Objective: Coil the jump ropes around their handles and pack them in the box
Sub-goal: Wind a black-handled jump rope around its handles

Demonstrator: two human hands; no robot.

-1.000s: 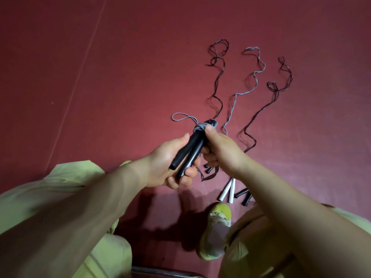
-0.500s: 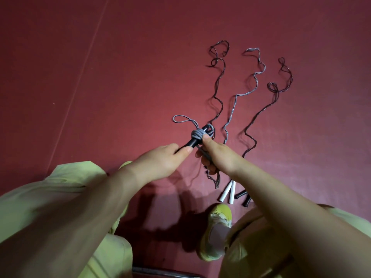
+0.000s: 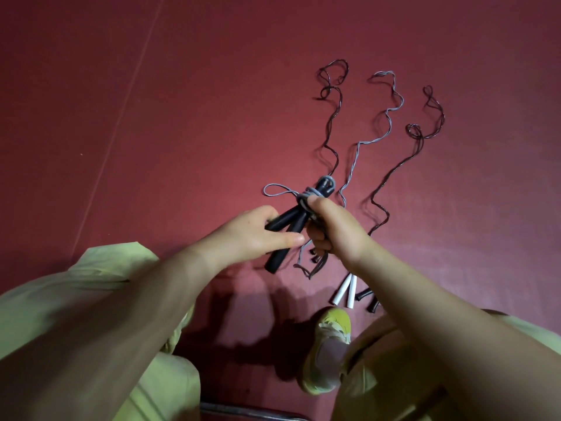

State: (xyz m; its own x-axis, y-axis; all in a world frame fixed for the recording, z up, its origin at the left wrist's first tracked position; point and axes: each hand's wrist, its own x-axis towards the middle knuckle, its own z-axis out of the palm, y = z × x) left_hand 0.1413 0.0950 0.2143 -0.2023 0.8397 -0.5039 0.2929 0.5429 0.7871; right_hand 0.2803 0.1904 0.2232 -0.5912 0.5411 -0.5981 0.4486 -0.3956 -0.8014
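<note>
A jump rope with two black handles [image 3: 291, 221] is held above the red floor, its grey cord [image 3: 306, 196] wound round the handles' upper part, with a loose loop sticking out to the left. My left hand [image 3: 258, 235] grips the lower part of the handles. My right hand [image 3: 334, 229] pinches the wound cord with the thumb on top. Three more ropes lie stretched out on the floor: a dark rope [image 3: 332, 117], a grey rope [image 3: 385, 117] with white handles [image 3: 346, 291], and another dark rope [image 3: 416, 150]. No box is in view.
My yellow shoe [image 3: 329, 347] rests on the red floor mat [image 3: 212, 86] just below the white handles. Yellow-green trouser legs [image 3: 60, 314] fill the lower corners. A dark metal edge [image 3: 243, 411] shows at the bottom. A seam runs diagonally across the mat at left.
My left hand shifted its hold lower on the black handles, which now splay apart and show more. The right hand stayed on the wound cord. The loose loop stays at the left.
</note>
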